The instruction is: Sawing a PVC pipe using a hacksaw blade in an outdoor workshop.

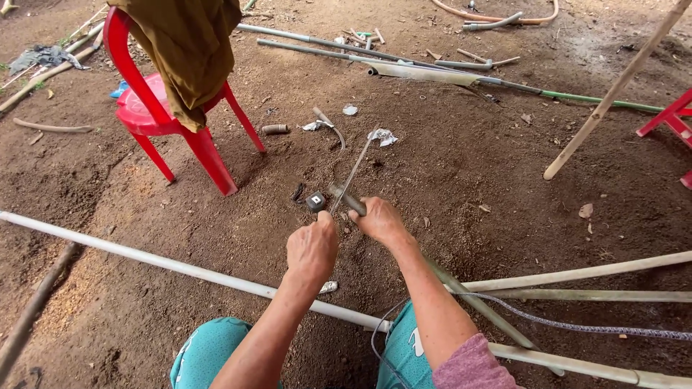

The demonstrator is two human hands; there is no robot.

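Left hand [311,248]: closed in a fist on a small black tape measure [316,201].
Right hand [380,220]: gripped a dark grey pipe end [346,199].
Nearby: red plastic chair [155,115].

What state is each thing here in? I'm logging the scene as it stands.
left hand: closed around a thin metal rod
right hand: gripping a grey pipe, which runs back past the knee
small black box: lying on the dirt by the hands
red plastic chair: upright, brown cloth draped over it
long white pipe: lying flat across the ground
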